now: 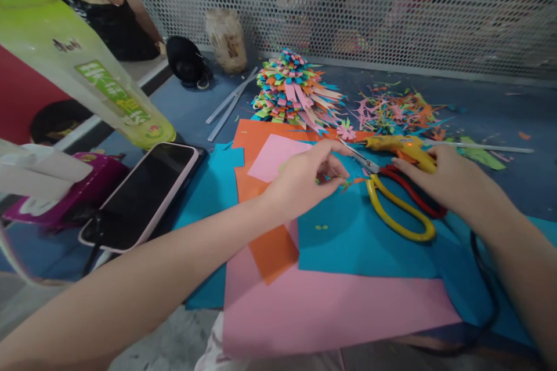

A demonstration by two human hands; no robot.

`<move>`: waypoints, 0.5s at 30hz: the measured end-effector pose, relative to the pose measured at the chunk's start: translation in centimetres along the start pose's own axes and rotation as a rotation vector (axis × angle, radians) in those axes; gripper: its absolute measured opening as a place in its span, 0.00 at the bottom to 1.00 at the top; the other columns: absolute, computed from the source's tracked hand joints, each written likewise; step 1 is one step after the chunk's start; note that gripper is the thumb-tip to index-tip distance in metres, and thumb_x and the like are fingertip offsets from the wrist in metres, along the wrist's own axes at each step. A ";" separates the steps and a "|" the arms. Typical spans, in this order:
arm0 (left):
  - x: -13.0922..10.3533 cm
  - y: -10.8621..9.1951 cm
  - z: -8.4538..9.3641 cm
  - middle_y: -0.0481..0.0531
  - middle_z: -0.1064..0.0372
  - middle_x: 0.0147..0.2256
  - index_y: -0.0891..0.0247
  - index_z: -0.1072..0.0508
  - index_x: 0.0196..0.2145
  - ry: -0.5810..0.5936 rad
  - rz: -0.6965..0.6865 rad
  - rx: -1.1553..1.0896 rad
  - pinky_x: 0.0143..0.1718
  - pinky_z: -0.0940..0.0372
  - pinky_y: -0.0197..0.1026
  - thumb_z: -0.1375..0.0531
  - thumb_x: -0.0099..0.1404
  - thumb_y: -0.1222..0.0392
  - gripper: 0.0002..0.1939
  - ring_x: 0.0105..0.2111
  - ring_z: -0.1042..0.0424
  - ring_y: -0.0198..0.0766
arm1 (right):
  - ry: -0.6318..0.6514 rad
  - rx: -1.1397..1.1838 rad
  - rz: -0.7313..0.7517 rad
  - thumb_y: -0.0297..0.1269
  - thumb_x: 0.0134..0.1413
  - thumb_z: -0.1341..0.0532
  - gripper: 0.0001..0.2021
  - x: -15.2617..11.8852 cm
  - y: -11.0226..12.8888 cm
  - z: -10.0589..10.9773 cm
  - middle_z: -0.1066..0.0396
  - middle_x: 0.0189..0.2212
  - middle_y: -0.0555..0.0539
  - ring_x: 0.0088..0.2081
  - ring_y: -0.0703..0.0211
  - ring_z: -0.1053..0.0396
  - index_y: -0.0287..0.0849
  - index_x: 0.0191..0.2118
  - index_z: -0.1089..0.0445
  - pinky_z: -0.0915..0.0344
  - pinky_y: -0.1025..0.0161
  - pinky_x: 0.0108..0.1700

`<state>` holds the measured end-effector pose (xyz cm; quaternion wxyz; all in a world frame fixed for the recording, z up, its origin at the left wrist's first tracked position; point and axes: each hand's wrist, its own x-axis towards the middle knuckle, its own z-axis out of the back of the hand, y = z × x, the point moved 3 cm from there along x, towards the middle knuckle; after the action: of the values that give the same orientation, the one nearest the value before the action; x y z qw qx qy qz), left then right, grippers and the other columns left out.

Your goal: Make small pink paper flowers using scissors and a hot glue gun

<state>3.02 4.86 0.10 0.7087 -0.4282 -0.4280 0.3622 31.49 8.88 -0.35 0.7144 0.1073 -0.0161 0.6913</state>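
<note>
A: Right, the left hand [304,177] has its thumb and fingers pinched narrow on a tiny green paper scrap [343,184], just above the blue sheet [361,243].

B: And the right hand [439,177]?

A: It rests on the yellow glue gun [400,146], fingers curled over the body. I cannot tell whether that grip is fully closed around it or only lying on top.

B: How would you handle the pinch well?

A: I'd judge the scrap is flimsy, so a light hold at the fingertips, close to the paper's edge, keeps it from crumpling. The gun's nozzle points toward the left fingers, so it seems wise to keep skin clear of the tip.

B: What crowds the work?

A: The scissors [398,203], with one yellow and one red handle, lie between the two hands, blades toward the small pink paper flower [346,130]. A black cord [483,278] loops across the blue sheet near the right forearm and could snag.

B: Further off?

A: A layered ball of coloured strips [291,90] stands behind the orange sheet [265,185], cuttings [391,110] are strewn beside it, and clear glue sticks [228,104] lie on the surface [500,116]. A phone [141,194] sits left of the sheets, well apart from the hands. A pink sheet [331,307] lies nearest.
</note>
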 end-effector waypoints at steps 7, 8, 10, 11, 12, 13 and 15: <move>0.4 -0.5 0.3 0.47 0.25 0.33 0.63 0.32 0.45 -0.046 0.040 -0.067 0.37 0.30 0.35 0.40 0.60 0.75 0.16 0.33 0.24 0.31 | 0.050 0.049 -0.139 0.60 0.53 0.42 0.20 -0.6 2.1 1.8 0.31 0.31 0.41 0.31 0.51 0.35 0.47 0.37 0.41 0.44 0.56 0.33; 0.5 -0.5 0.4 0.47 0.25 0.32 0.63 0.33 0.44 -0.061 0.055 -0.085 0.36 0.30 0.35 0.40 0.60 0.75 0.16 0.32 0.24 0.31 | 0.007 0.078 -0.143 0.59 0.51 0.42 0.20 -0.7 2.2 2.1 0.32 0.31 0.42 0.32 0.51 0.35 0.47 0.37 0.41 0.43 0.56 0.34; 0.6 -0.7 0.6 0.46 0.25 0.31 0.63 0.32 0.42 -0.093 0.099 -0.123 0.35 0.30 0.34 0.39 0.59 0.76 0.16 0.31 0.24 0.30 | -0.109 0.142 -0.137 0.57 0.45 0.41 0.20 -0.8 2.4 2.6 0.32 0.32 0.44 0.33 0.50 0.34 0.48 0.37 0.41 0.41 0.55 0.35; 0.7 -0.7 0.7 0.47 0.26 0.31 0.64 0.32 0.42 -0.110 0.128 -0.144 0.34 0.30 0.33 0.39 0.58 0.76 0.16 0.31 0.24 0.30 | -0.170 0.175 -0.116 0.56 0.42 0.41 0.21 -0.8 2.5 2.8 0.33 0.32 0.44 0.33 0.49 0.34 0.48 0.37 0.41 0.40 0.54 0.36; 0.8 -0.7 0.9 0.46 0.26 0.31 0.64 0.32 0.42 -0.127 0.158 -0.166 0.34 0.30 0.33 0.39 0.58 0.76 0.16 0.31 0.24 0.30 | -0.222 0.204 -0.080 0.55 0.40 0.41 0.21 -0.8 2.6 3.0 0.33 0.33 0.44 0.34 0.49 0.33 0.48 0.37 0.42 0.39 0.54 0.36; 0.8 -0.6 1.0 0.46 0.26 0.31 0.64 0.32 0.42 -0.144 0.186 -0.187 0.34 0.30 0.33 0.38 0.57 0.77 0.16 0.31 0.24 0.30 | -0.264 0.227 -0.024 0.54 0.39 0.42 0.20 -0.8 2.7 3.2 0.33 0.33 0.44 0.34 0.48 0.33 0.48 0.37 0.41 0.38 0.53 0.36; 0.9 -0.5 1.1 0.46 0.26 0.30 0.64 0.31 0.41 -0.178 0.228 -0.213 0.34 0.29 0.33 0.38 0.56 0.78 0.17 0.30 0.24 0.30 | -0.329 0.235 0.117 0.53 0.41 0.42 0.20 -0.9 2.8 3.4 0.33 0.33 0.45 0.34 0.49 0.32 0.47 0.38 0.40 0.36 0.53 0.36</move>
<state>2.39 5.85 1.11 0.5731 -0.5128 -0.4738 0.4291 29.08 7.46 3.14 0.6432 0.3004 -0.0581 0.7019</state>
